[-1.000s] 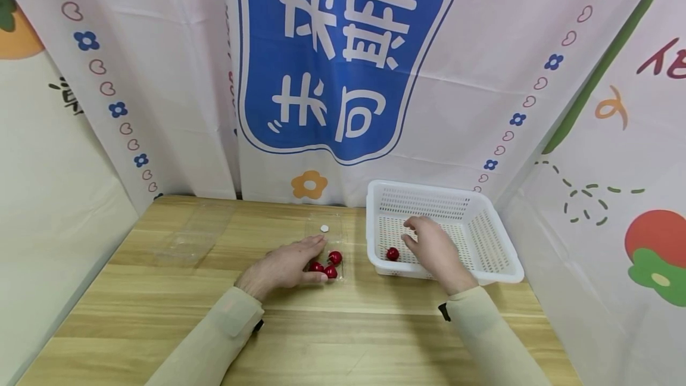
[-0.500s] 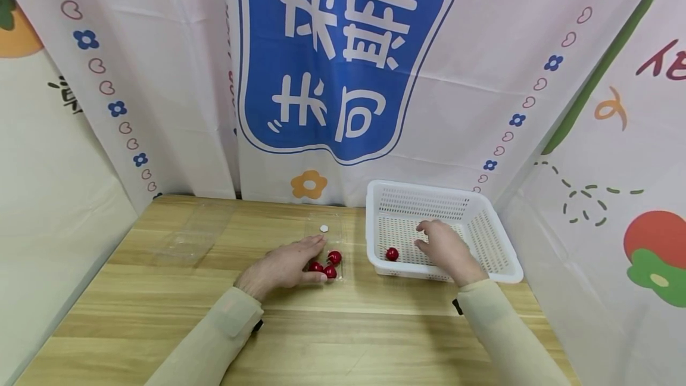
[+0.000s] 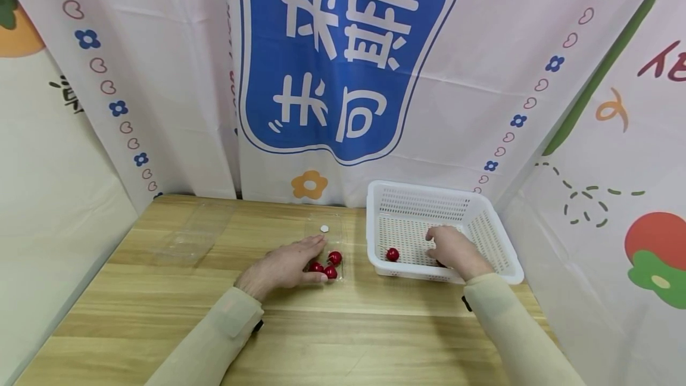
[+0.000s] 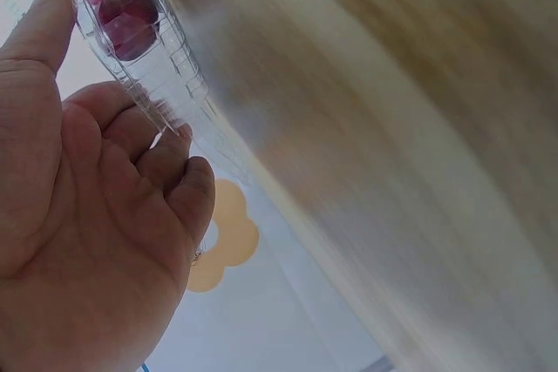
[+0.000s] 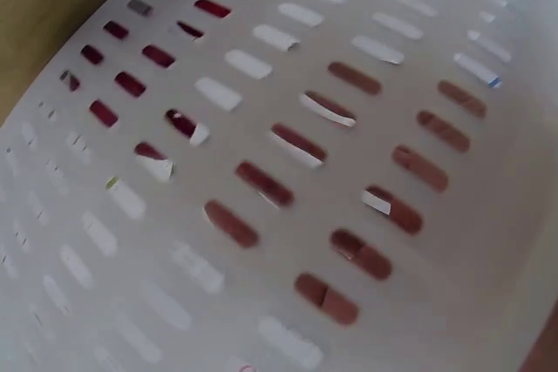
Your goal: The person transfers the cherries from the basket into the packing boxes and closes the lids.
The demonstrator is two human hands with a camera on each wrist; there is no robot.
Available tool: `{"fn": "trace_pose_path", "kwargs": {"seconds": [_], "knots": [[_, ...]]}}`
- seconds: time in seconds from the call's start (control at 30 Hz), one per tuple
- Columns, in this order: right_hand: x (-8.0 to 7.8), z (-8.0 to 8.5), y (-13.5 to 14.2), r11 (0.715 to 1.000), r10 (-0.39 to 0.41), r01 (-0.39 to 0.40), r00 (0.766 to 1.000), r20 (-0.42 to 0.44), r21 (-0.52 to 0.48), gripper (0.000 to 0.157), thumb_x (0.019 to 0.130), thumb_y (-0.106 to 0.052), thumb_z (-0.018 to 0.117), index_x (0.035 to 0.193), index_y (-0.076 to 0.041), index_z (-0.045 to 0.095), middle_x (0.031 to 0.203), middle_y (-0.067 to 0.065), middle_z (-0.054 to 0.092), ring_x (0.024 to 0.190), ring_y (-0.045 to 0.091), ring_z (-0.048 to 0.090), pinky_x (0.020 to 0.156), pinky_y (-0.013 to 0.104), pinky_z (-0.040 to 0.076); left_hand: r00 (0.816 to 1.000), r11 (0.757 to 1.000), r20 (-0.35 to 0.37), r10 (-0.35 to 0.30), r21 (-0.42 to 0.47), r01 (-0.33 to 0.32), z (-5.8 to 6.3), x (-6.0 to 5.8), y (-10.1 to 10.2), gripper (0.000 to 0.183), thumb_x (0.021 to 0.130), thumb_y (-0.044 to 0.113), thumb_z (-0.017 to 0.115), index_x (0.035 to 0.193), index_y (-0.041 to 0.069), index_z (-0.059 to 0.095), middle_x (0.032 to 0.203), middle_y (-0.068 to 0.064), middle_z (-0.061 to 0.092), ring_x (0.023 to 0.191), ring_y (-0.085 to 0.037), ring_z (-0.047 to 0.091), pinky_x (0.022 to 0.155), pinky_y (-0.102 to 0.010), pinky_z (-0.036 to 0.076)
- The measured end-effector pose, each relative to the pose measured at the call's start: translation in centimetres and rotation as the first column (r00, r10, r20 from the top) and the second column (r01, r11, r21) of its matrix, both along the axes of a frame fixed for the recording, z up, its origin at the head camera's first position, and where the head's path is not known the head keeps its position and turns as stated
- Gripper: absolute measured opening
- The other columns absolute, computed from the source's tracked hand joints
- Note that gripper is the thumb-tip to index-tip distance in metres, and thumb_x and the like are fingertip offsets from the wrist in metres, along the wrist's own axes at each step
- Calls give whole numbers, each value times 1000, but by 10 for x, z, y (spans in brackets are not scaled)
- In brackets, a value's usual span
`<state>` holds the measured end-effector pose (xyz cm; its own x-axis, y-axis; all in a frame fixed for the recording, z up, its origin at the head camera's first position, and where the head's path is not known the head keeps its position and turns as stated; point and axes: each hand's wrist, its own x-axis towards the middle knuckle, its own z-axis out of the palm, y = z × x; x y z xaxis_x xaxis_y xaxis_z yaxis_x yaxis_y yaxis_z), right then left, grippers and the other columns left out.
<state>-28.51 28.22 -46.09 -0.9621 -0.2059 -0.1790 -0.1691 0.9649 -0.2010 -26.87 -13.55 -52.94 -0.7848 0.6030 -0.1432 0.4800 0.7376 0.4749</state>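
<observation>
My left hand (image 3: 286, 262) holds a clear plastic box (image 3: 343, 267) on the table. In the left wrist view, its bent fingers (image 4: 166, 158) touch one side and the thumb lies toward the other. Three red cherries (image 3: 334, 257) sit in that box beside the hand. My right hand (image 3: 457, 251) is inside a white slotted basket (image 3: 507, 261), thumb and index finger apart with a gap between them. A dark red thing, probably a cherry (image 3: 441, 264), shows partly under this hand. Another cherry (image 3: 392, 254) lies at the basket's near left. In the right wrist view, the basket wall (image 5: 261, 302) hides most of the hand.
A second clear plastic box (image 3: 187, 240) stands with its lid up at the table's back left. Behind the held box lies its raised clear lid with a white sticker (image 3: 324, 229). Printed curtains (image 3: 177, 76) hang close along the back and both sides.
My right hand has moved rightward and slightly toward me within the basket. A dark red thing now shows beneath it. The left hand, its box and cherries have stayed in place.
</observation>
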Motion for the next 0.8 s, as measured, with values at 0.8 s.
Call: {"fn": "trace_pose_path", "kwargs": {"seconds": [0.8], "knots": [[-13,-19,29,998,47,-50,994,103,27,10,95,4,79,99,-5,80,99,11,80,89,25,68,79,40,61,999,998,13,33,-59,-33,12,6,5,97,114,55,75,185,5,32,196,-14,27,184,-38,30,151,-59,29]]}}
